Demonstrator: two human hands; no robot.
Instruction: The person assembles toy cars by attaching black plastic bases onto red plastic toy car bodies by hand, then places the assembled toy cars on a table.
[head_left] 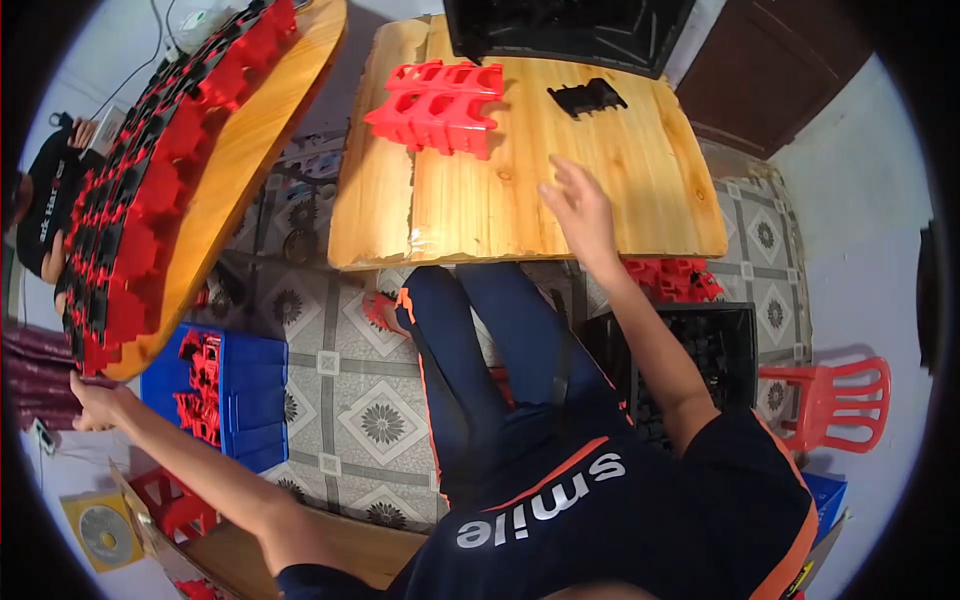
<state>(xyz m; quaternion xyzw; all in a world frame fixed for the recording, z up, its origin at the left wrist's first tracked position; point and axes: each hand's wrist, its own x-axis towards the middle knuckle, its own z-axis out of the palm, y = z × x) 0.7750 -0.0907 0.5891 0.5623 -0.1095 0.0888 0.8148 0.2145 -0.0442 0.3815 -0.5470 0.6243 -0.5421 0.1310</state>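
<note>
My left hand [95,400] reaches far out to my left, fingers at the near end of a long row of red and black plastic parts [140,180] stacked on a curved wooden board [250,130]; whether it grips anything I cannot tell. My right hand [578,212] hovers open, fingers spread, over the wooden table [450,220], holding nothing. On that table a block of red plastic parts [438,108] stands at the far side, and a small black plastic part [588,98] lies to its right.
A black crate [570,30] sits at the table's far edge, another black crate [715,350] on the floor by my right side. A blue bin [250,395] holding red parts stands on the tiled floor at left. A red plastic chair [835,400] is at right.
</note>
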